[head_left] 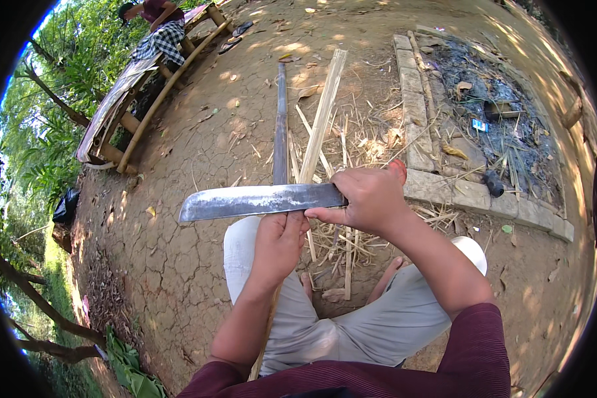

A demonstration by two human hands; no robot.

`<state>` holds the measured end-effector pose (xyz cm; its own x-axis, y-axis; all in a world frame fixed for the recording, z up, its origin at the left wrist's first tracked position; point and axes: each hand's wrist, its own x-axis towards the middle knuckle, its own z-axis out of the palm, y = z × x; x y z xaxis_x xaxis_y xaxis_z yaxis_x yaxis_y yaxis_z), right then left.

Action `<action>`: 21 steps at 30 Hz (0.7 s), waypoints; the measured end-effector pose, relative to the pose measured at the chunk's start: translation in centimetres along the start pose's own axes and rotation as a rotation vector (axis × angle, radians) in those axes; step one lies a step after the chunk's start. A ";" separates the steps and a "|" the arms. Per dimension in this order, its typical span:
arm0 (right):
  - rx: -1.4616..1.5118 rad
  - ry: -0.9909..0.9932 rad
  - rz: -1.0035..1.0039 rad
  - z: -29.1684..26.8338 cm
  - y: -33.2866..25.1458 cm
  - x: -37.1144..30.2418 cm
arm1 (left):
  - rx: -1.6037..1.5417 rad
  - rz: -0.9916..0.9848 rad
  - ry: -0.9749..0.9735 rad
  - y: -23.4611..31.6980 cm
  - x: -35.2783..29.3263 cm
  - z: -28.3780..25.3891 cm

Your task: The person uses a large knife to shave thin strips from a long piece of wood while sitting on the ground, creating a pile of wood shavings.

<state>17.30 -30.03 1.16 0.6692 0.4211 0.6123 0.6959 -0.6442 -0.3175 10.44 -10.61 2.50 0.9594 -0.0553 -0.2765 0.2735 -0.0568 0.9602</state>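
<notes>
Maroon sleeves and shirt (474, 348) fill the bottom edge, worn by a person seated outdoors in pale trousers (371, 305), knees apart. Above the lap, the right hand (371, 202) is wrapped around the handle of a broad machete (259, 201), its red end (397, 170) poking out past the fist. The blade points left, level across a long, pale split strip of bamboo (323, 116). Just below the blade, the left hand (280, 240) grips that strip, which slants away from the body above the fingers and runs back beside the left thigh below them. The right thumb stretches to the left fingertips; whether they touch is unclear. Beyond the blade, a dark pole (280, 126) and scattered shavings (361, 249) lie on cracked earth. A brick-edged ash pit (411, 99) is at right.
</notes>
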 end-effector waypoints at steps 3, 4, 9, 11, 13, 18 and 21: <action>-0.070 0.018 -0.044 -0.2 0.2 0.2 | 0.166 0.225 0.199 -1.0 -0.4 0.9; -0.094 0.027 -0.068 -0.3 0.4 0.3 | 0.217 0.278 0.217 -0.8 -0.8 1.2; -0.130 0.117 -0.123 -0.8 1.2 0.5 | 0.350 0.371 0.255 0.2 -1.9 2.2; -0.159 0.152 -0.145 -0.9 1.9 0.9 | 0.362 0.411 0.286 0.4 -1.8 2.3; -0.221 0.166 -0.140 -0.9 2.8 1.1 | 0.366 0.442 0.314 0.6 -2.0 2.4; -0.319 0.094 -0.086 -0.5 5.4 0.6 | 0.394 0.323 0.256 0.6 -3.0 1.7; -0.312 0.063 0.240 -1.2 8.5 1.2 | 0.421 0.266 0.244 0.2 -3.9 0.9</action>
<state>23.72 -35.72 0.10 0.7791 0.2017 0.5936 0.4027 -0.8866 -0.2273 6.72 -11.27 3.72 0.9935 0.1075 0.0388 0.0162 -0.4688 0.8831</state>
